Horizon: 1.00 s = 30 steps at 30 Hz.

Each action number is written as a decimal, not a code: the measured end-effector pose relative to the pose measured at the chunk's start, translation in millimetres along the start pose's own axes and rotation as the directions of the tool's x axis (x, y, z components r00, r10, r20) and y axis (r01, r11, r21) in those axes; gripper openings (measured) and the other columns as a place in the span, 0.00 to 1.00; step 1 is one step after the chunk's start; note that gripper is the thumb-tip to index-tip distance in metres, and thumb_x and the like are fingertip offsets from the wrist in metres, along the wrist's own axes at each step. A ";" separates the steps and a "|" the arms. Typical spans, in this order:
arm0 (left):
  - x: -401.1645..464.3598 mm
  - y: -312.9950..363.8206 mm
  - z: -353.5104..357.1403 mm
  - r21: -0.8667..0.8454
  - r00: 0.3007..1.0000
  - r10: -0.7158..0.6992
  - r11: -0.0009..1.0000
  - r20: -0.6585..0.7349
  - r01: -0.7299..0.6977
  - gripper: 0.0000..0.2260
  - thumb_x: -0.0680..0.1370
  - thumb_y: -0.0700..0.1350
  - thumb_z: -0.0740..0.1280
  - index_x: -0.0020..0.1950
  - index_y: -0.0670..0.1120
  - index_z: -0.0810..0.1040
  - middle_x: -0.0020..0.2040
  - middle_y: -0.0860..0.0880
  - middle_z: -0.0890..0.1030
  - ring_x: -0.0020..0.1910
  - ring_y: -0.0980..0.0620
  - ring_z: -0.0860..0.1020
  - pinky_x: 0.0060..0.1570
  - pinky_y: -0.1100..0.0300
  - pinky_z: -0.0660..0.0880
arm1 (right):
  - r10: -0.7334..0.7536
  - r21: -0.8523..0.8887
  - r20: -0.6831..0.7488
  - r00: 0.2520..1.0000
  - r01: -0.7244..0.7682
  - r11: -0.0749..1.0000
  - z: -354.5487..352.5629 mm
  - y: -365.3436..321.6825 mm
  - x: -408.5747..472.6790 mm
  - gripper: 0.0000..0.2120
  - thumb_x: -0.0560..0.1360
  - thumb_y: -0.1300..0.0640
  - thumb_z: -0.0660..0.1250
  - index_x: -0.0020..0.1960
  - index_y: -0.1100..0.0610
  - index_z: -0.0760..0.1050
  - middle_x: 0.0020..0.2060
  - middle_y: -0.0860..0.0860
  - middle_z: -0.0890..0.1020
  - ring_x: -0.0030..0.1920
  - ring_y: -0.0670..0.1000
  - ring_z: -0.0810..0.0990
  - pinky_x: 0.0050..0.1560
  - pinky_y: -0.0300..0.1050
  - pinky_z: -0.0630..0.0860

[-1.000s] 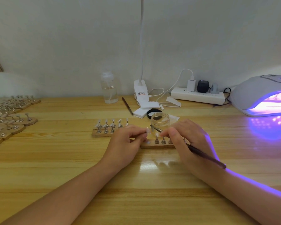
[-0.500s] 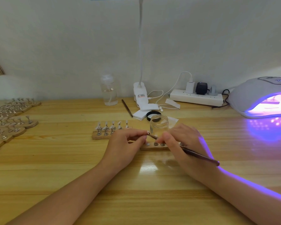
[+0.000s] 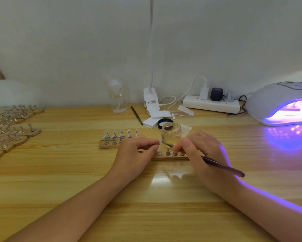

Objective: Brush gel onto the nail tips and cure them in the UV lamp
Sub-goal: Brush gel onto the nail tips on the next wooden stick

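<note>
My left hand pinches a small clear nail tip above a wooden holder strip with metal stands. Gripped in my right hand is a dark brush, and its bristle end touches the nail tip. An open clear gel jar stands just behind my fingers. A second wooden strip with several nail tips on stands lies to the left. The UV lamp glows purple at the far right.
Several wooden holders with stands crowd the left edge. At the back are a clear bottle, a clip lamp base, a spare brush, the jar's black lid, white pads and a power strip with cables.
Both hands have stayed at the holder strip with small shifts. The brush tip has moved onto the nail tip pinched in my left hand.
</note>
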<state>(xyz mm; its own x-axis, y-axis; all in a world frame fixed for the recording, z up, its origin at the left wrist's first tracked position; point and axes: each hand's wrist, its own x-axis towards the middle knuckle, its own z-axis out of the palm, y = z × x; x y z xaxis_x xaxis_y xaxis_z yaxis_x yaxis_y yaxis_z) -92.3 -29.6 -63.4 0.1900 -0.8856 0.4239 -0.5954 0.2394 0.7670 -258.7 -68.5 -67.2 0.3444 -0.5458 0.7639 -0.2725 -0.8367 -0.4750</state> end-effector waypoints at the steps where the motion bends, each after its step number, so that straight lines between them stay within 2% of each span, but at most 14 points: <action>1: -0.1 -0.1 -0.1 0.004 1.000 0.002 1.000 0.000 -0.002 0.07 0.72 0.37 0.69 0.49 0.45 0.83 0.39 0.56 0.81 0.42 0.58 0.79 0.46 0.70 0.72 | 0.022 -0.026 0.019 1.000 -0.022 0.999 0.8 0.1 0.7 0.17 0.76 0.48 0.54 0.38 0.50 0.79 0.31 0.34 0.74 0.39 0.41 0.74 0.46 0.36 0.67; 4: 0.0 -0.7 -0.3 -0.003 1.000 0.000 1.000 0.008 0.000 0.07 0.72 0.37 0.69 0.49 0.45 0.83 0.39 0.55 0.81 0.42 0.57 0.79 0.46 0.68 0.74 | 0.039 -0.036 0.055 0.998 -0.037 0.999 2.1 0.6 1.1 0.18 0.75 0.47 0.54 0.38 0.49 0.80 0.31 0.32 0.74 0.39 0.41 0.75 0.47 0.34 0.67; 7: -0.2 -0.9 -0.2 -0.009 1.000 -0.015 1.000 0.009 0.015 0.07 0.72 0.38 0.69 0.48 0.45 0.83 0.40 0.55 0.81 0.41 0.58 0.79 0.46 0.69 0.74 | 0.014 0.053 0.005 1.000 -0.014 0.999 0.2 -0.5 -1.2 0.21 0.76 0.49 0.53 0.33 0.52 0.80 0.29 0.31 0.73 0.35 0.40 0.75 0.47 0.32 0.66; 10: 0.5 -1.3 -0.2 -0.024 1.000 -0.028 0.999 0.007 0.029 0.07 0.72 0.37 0.70 0.46 0.46 0.83 0.39 0.56 0.81 0.41 0.58 0.79 0.44 0.70 0.73 | 0.048 0.042 -0.019 0.999 -0.047 0.998 -0.9 -0.6 0.1 0.19 0.75 0.48 0.53 0.36 0.51 0.80 0.30 0.34 0.75 0.37 0.43 0.75 0.44 0.36 0.68; 12: 0.6 -1.0 -0.3 -0.050 0.999 -0.028 0.998 0.018 0.029 0.08 0.72 0.36 0.70 0.45 0.48 0.83 0.39 0.55 0.81 0.41 0.57 0.79 0.43 0.70 0.73 | 0.077 0.007 0.018 0.997 -0.077 0.997 -0.1 -0.8 1.4 0.19 0.75 0.46 0.53 0.38 0.50 0.80 0.31 0.34 0.75 0.39 0.41 0.75 0.45 0.35 0.68; 14: 0.3 -0.8 -0.3 -0.074 0.999 -0.025 0.997 0.023 0.026 0.10 0.71 0.35 0.70 0.42 0.51 0.82 0.38 0.54 0.82 0.40 0.56 0.80 0.43 0.69 0.74 | 0.069 0.028 0.040 0.997 -0.071 0.997 0.4 -0.9 0.6 0.20 0.75 0.46 0.53 0.36 0.51 0.80 0.29 0.33 0.75 0.37 0.41 0.75 0.46 0.34 0.67; 17: 0.0 -0.8 -0.5 -0.092 0.999 -0.036 0.995 0.026 0.039 0.11 0.72 0.35 0.69 0.41 0.52 0.81 0.38 0.53 0.82 0.40 0.56 0.80 0.44 0.69 0.75 | 0.047 0.086 -0.003 0.999 -0.046 0.995 -0.9 -1.7 -1.3 0.22 0.76 0.49 0.53 0.32 0.53 0.80 0.28 0.34 0.74 0.34 0.42 0.75 0.45 0.32 0.66; 21: -0.3 -0.1 -0.6 -0.137 0.999 -0.034 0.990 0.034 0.039 0.13 0.71 0.33 0.69 0.40 0.53 0.81 0.38 0.54 0.82 0.38 0.59 0.81 0.42 0.71 0.74 | 0.090 0.029 0.028 0.996 -0.091 0.995 -0.5 -1.7 1.5 0.19 0.75 0.46 0.53 0.38 0.50 0.80 0.31 0.34 0.75 0.40 0.41 0.75 0.45 0.34 0.68; 23: -0.1 0.0 -0.6 -0.152 0.999 -0.035 0.988 0.037 0.040 0.14 0.72 0.33 0.69 0.41 0.53 0.81 0.39 0.53 0.82 0.38 0.58 0.81 0.42 0.70 0.75 | 0.102 0.042 0.055 0.993 -0.104 0.994 -0.1 -1.3 1.0 0.20 0.75 0.45 0.53 0.37 0.50 0.80 0.30 0.35 0.77 0.39 0.40 0.76 0.47 0.32 0.67; 26: -0.8 0.1 -0.4 -0.158 0.999 -0.017 0.987 0.035 0.022 0.14 0.71 0.32 0.69 0.40 0.53 0.81 0.38 0.54 0.82 0.38 0.58 0.81 0.43 0.70 0.75 | 0.105 0.114 0.039 0.994 -0.109 0.988 -1.5 -2.3 -1.6 0.21 0.75 0.46 0.52 0.32 0.49 0.78 0.27 0.42 0.78 0.35 0.43 0.76 0.48 0.32 0.66; 28: -1.2 0.0 -0.6 -0.164 0.999 -0.013 0.986 0.037 0.019 0.14 0.71 0.32 0.69 0.40 0.53 0.81 0.38 0.54 0.82 0.39 0.57 0.81 0.43 0.70 0.75 | 0.111 0.129 0.011 0.994 -0.111 0.985 -1.8 -3.0 -1.3 0.21 0.75 0.47 0.52 0.33 0.50 0.79 0.28 0.43 0.79 0.36 0.44 0.76 0.47 0.34 0.67; 30: -1.2 0.6 -0.7 -0.173 0.999 -0.007 0.985 0.039 0.014 0.14 0.71 0.32 0.69 0.41 0.52 0.81 0.38 0.54 0.82 0.39 0.57 0.81 0.42 0.71 0.74 | 0.125 0.099 0.010 0.992 -0.126 0.987 -1.5 -2.9 0.5 0.19 0.74 0.46 0.53 0.37 0.51 0.79 0.31 0.40 0.79 0.39 0.43 0.76 0.46 0.37 0.69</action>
<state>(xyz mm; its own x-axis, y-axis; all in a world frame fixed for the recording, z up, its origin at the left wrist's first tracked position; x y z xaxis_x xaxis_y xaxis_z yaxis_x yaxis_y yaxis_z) -92.3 -28.1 -63.1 0.1635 -0.9023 0.3990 -0.4483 0.2924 0.8447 -259.1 -66.3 -64.8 0.3161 -0.6468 0.6941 -0.2229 -0.7618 -0.6083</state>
